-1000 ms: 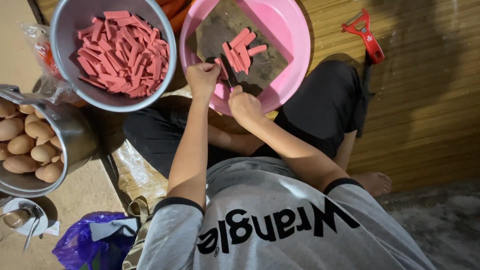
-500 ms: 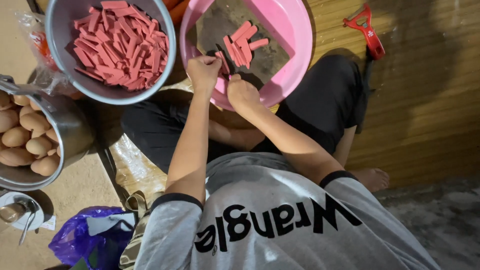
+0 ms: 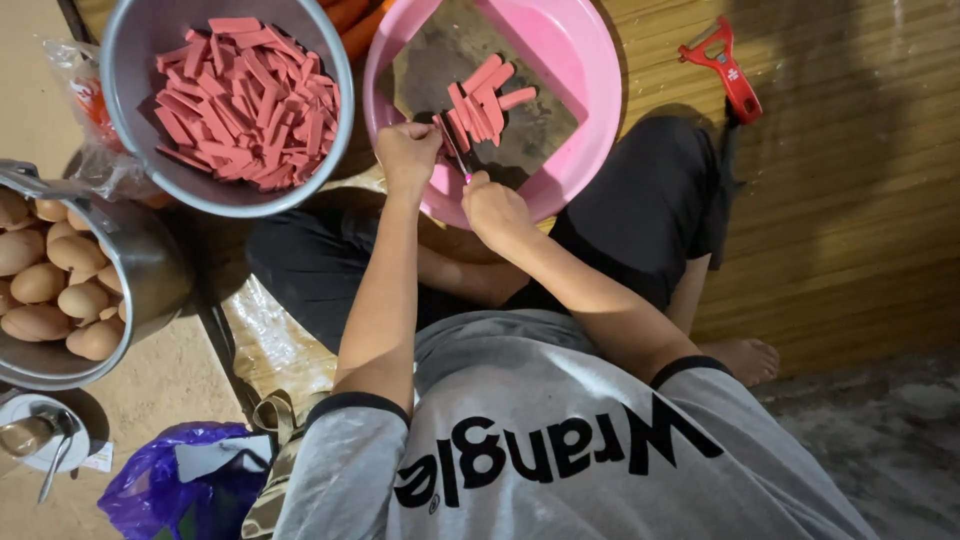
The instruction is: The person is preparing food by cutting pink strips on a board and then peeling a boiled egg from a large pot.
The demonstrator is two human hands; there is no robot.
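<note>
A dark cutting board (image 3: pixel 530 120) lies inside a pink basin (image 3: pixel 590 90), with several pink-red sausage strips (image 3: pixel 480 100) on it. My left hand (image 3: pixel 403 152) is closed on a strip at the board's near edge. Just below and to the right of it, my right hand (image 3: pixel 495 208) grips a small knife (image 3: pixel 456 152) whose dark blade points up into the strips beside my left fingers. A grey bowl (image 3: pixel 130 150) at the upper left is filled with several cut strips (image 3: pixel 245 100).
A metal pot (image 3: pixel 150 270) of brown eggs (image 3: pixel 40 285) stands at the left. A red peeler (image 3: pixel 725 70) lies on the bamboo mat (image 3: pixel 850 200) at upper right. A purple plastic bag (image 3: pixel 175 490) and a small saucer with a spoon (image 3: pixel 45 450) sit at bottom left.
Both hands have stayed together at the board's near edge, the knife working against the strip under my left fingers. The view has shifted slightly.
</note>
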